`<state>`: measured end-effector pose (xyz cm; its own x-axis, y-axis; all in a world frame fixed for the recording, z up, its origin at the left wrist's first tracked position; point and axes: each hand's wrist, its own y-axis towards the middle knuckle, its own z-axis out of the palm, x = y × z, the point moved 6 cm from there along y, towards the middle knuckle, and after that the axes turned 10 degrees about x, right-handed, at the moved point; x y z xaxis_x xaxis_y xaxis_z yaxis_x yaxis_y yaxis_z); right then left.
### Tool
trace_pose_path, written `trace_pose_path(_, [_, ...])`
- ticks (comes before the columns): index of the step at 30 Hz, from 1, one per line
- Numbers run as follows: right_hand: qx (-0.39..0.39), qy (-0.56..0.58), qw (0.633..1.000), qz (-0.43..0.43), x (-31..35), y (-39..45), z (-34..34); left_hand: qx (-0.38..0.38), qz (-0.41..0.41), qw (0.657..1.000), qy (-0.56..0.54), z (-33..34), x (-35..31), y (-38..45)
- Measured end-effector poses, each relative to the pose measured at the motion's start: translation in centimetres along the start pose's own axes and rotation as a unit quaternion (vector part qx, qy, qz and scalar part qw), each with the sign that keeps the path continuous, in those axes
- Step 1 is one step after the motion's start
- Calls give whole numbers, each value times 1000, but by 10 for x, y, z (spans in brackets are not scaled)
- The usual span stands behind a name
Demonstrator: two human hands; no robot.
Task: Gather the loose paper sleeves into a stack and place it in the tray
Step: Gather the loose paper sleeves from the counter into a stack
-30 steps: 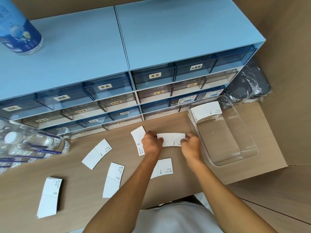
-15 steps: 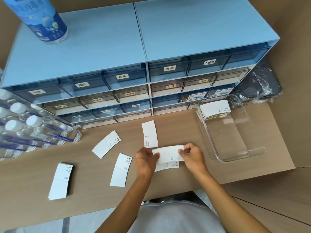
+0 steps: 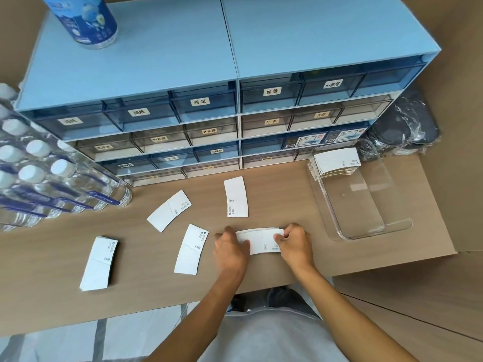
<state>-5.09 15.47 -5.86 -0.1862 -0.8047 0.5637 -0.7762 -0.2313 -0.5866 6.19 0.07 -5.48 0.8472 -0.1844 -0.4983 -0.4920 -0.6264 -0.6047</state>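
Observation:
My left hand (image 3: 231, 250) and my right hand (image 3: 295, 244) grip the two ends of a small stack of white paper sleeves (image 3: 261, 240) lying on the wooden desk. Loose white sleeves lie around it: one sleeve (image 3: 235, 197) just behind the hands, one (image 3: 169, 214) further left, one (image 3: 191, 249) beside my left hand. A thicker pile (image 3: 100, 262) sits at the far left. The clear plastic tray (image 3: 392, 226) stands to the right, with a stack of sleeves (image 3: 335, 162) leaning in its far end.
Blue drawer cabinets (image 3: 235, 105) line the back of the desk, a blue canister (image 3: 86, 19) on top. A shrink-wrapped pack of water bottles (image 3: 39, 178) lies at the left. Dark wrapped items (image 3: 413, 126) sit behind the tray. Cardboard (image 3: 457, 74) stands at the right.
Both hands carried the held sleeve toward me and set it onto the sleeve lying near the desk's front edge, so the two now form one small stack. The camera view shifted left.

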Motion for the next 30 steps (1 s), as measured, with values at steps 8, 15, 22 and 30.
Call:
trace_pose_path(8, [1, 5, 1000, 12, -2, -5, 8, 4, -7, 999, -33, -6, 6, -1])
trace_pose_path(15, [14, 78, 997, 26, -9, -9, 12, 17, -11, 995, -100, -10, 17, 0])
trace_pose_path(22, [6, 228, 971, 75, -12, -19, 18, 29, -10, 989, -142, -18, 19, 8])
trace_pose_path(30, [65, 295, 949, 85, 16, -26, 44, 55, 94, 990, -94, -54, -15, 47])
